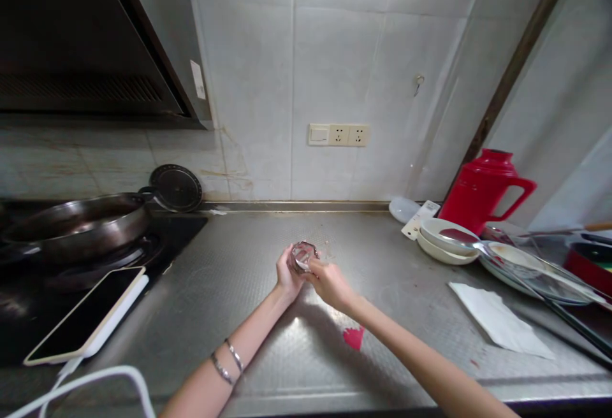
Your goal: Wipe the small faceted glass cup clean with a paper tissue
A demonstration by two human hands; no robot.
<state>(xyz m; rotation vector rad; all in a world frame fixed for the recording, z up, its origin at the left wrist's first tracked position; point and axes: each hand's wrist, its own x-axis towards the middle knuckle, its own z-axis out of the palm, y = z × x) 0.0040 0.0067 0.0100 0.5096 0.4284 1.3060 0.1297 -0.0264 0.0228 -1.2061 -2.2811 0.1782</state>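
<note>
Both my hands meet over the middle of a steel counter (pixel 248 265). My left hand (pixel 287 276) wraps its fingers round a small clear glass (pixel 304 255), tipped so its round end faces me. My right hand (pixel 329 282) is closed against the glass from the right, fingers touching its rim. What is inside the glass I cannot make out. Two thin bangles sit on my left forearm. A small red scrap (pixel 354 336) lies on the counter below my right wrist.
A dark wok (pixel 76 223) sits on the stove at left, a phone (pixel 86 316) with a white cable beside it. At right are a red jug (pixel 482 188), stacked bowls (pixel 447 239), a plate with a ladle (pixel 530 268) and a white paper napkin (pixel 500 319).
</note>
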